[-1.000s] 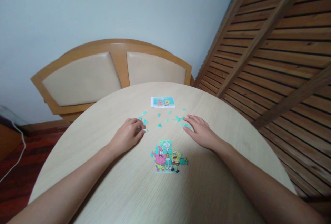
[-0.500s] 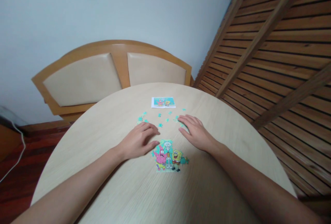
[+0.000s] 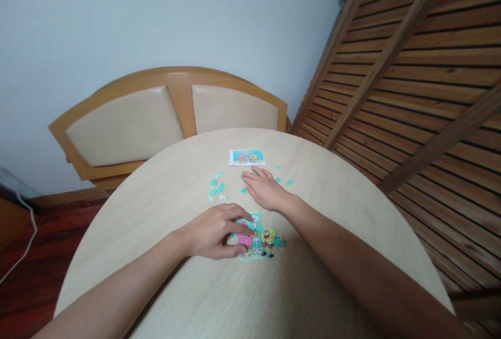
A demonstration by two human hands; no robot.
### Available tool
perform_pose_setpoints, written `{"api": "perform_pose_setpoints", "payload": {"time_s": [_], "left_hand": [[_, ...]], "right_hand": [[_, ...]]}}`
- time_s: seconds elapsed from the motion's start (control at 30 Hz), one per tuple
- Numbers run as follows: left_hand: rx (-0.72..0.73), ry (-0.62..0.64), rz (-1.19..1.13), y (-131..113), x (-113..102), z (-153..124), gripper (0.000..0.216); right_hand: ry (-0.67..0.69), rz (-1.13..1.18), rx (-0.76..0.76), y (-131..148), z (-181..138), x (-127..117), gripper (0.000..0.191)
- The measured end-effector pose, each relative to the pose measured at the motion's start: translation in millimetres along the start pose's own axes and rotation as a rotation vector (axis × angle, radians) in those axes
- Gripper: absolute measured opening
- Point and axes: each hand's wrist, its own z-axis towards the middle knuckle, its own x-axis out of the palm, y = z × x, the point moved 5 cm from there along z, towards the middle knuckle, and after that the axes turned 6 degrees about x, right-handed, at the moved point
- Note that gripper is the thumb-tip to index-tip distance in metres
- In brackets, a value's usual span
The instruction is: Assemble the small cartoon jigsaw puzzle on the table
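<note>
A partly joined jigsaw puzzle (image 3: 268, 235) with cartoon figures lies flat on the round table, its outline uneven. My left hand (image 3: 219, 230) rests at its left side, fingers spread over the pink figure and covering part of it. The thumb is apart from the fingers and nothing shows between them. Farther back, my right hand (image 3: 265, 188) reaches palm down over some loose turquoise pieces, its fingers stretched out. One puzzle piece (image 3: 243, 190) shows just left of its fingertips; whatever lies beneath the palm is hidden.
A pile of loose puzzle pieces (image 3: 217, 187) lies at the left, and a few loose pieces (image 3: 289, 183) lie at the right. Behind them is a picture card (image 3: 247, 157) showing the cartoon figures. A chair back (image 3: 183, 104) stands beyond the table (image 3: 332, 287), with wooden slats (image 3: 391, 93) to the right.
My left hand has come nearer and right, onto the puzzle. My right hand has moved left over the middle loose pieces, leaving pieces on the right uncovered.
</note>
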Motion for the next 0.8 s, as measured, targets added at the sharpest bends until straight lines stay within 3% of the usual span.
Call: {"api": "perform_pose_setpoints", "payload": {"time_s": [0.13,0.33,0.53,0.8], "left_hand": [[-0.026,-0.022,0.033,3,-2,-1,0.027],[-0.071,-0.04,0.078,9,-2,-2,0.025],[-0.085,-0.003,0.058,8,-1,-3,0.033],[-0.069,-0.009,0.026,7,-3,-6,0.048]], "right_hand": [[-0.034,0.01,-0.025,-1,-7,-4,0.036],[-0.003,0.024,-0.127,3,-43,-26,0.019],[0.007,0.097,-0.151,-2,-69,-36,0.016],[-0.004,0.209,-0.212,-12,-77,-38,0.019]]}}
